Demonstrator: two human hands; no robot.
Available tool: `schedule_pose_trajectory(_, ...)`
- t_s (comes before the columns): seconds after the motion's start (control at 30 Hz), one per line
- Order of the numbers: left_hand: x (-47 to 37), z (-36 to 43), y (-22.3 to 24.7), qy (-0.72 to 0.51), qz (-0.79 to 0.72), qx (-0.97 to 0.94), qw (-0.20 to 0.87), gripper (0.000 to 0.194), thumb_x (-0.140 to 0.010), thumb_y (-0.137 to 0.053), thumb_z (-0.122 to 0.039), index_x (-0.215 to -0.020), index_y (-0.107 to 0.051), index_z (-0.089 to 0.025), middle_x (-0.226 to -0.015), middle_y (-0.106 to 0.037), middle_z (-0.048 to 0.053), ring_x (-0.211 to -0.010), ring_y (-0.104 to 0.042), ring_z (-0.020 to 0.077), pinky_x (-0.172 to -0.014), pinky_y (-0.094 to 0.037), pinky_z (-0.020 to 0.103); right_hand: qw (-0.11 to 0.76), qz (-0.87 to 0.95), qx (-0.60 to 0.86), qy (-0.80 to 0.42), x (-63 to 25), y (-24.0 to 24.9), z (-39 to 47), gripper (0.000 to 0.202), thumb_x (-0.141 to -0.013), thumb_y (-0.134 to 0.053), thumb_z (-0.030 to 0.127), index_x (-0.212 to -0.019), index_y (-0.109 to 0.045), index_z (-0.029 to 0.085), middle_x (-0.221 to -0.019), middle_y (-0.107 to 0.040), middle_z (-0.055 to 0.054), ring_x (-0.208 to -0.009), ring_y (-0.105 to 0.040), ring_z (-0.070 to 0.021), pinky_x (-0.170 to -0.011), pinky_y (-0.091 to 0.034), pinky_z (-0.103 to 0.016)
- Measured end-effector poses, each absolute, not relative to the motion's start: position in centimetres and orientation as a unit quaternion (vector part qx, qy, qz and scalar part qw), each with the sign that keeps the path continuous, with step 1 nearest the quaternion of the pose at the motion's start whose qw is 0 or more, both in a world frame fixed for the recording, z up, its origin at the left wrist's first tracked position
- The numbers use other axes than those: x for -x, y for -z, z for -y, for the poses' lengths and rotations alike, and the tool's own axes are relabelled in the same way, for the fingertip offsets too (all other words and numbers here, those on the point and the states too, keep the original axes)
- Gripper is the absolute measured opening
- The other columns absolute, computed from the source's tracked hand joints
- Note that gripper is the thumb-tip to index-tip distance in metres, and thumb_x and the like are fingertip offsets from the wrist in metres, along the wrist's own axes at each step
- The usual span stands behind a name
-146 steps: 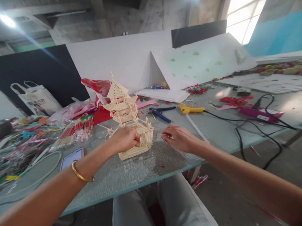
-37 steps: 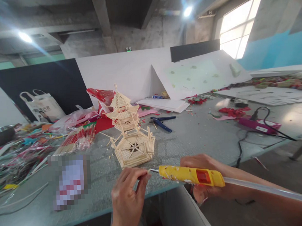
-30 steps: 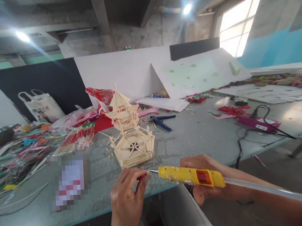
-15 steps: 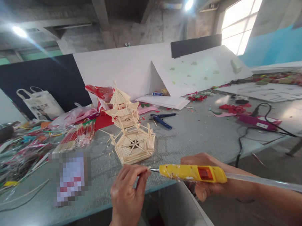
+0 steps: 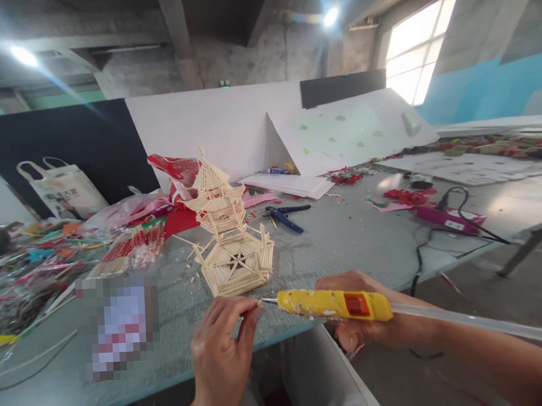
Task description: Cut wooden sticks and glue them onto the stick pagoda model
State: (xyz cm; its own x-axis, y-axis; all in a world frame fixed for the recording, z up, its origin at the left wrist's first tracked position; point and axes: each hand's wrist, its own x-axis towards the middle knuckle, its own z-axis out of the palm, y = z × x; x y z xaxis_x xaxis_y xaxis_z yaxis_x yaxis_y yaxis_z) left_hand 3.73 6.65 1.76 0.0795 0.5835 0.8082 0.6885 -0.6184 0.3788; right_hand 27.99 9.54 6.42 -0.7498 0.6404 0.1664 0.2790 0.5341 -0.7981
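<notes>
My right hand point(image 5: 352, 313) is wrapped round a yellow hot glue gun point(image 5: 320, 302), with a long clear glue stick point(image 5: 465, 323) running out of its back end. The gun's metal nozzle points left and reaches the fingertips of my left hand point(image 5: 227, 342). Thumb and forefinger there are pinched together; whatever small piece they hold is too hidden to name. Just beyond my hands a pagoda model of thin wooden sticks point(image 5: 237, 261) stands upright on the grey table point(image 5: 344, 241). Neither hand touches it.
Blue-handled cutters point(image 5: 287, 217) lie behind the model. Bundled sticks point(image 5: 131, 245) and plastic-wrapped craft supplies point(image 5: 27, 279) cover the left side. A purple box point(image 5: 451, 219) with a black cable sits at right. White boards point(image 5: 292, 184) lie at the back.
The view has shifted slightly, so everything sits a little further left in the picture. Both hands keep their holds, with the nozzle still at my left fingertips.
</notes>
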Motion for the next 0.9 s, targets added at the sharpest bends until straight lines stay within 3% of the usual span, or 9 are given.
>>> schedule_pose_trajectory(0.67, -3.51, -6.47, -1.49, 0.519, 0.456, 0.722, 0.04, 0.002, -0.078, -0.063, -0.02, -0.08, -0.063, -0.022, -0.071, -0.065, -0.002, -0.066, -0.061, 0.0108, -0.064, -0.045, 0.02, 0.23, 0.863, 0.269, -0.361, -27.99, -6.07, -9.62, 0.048, -0.078, -0.052, 0.06, -0.064, -0.039, 0.016, -0.065, -0.039, 0.004, -0.056, -0.036, -0.0071, -0.051, -0.026, -0.022)
schedule_pose_trajectory(0.9, -3.58, -6.14, -1.54, 0.544, 0.492, 0.678, -0.061, 0.004, -0.074, -0.066, -0.027, -0.074, -0.065, -0.023, -0.067, -0.065, -0.002, -0.059, -0.059, 0.0114, -0.059, -0.045, 0.02, 0.275, 0.851, 0.256, -0.367, -28.09, -6.03, -9.78, 0.044, -0.077, -0.055, 0.057, -0.066, -0.044, 0.016, -0.068, -0.042, 0.002, -0.058, -0.038, -0.0086, -0.053, -0.03, -0.024)
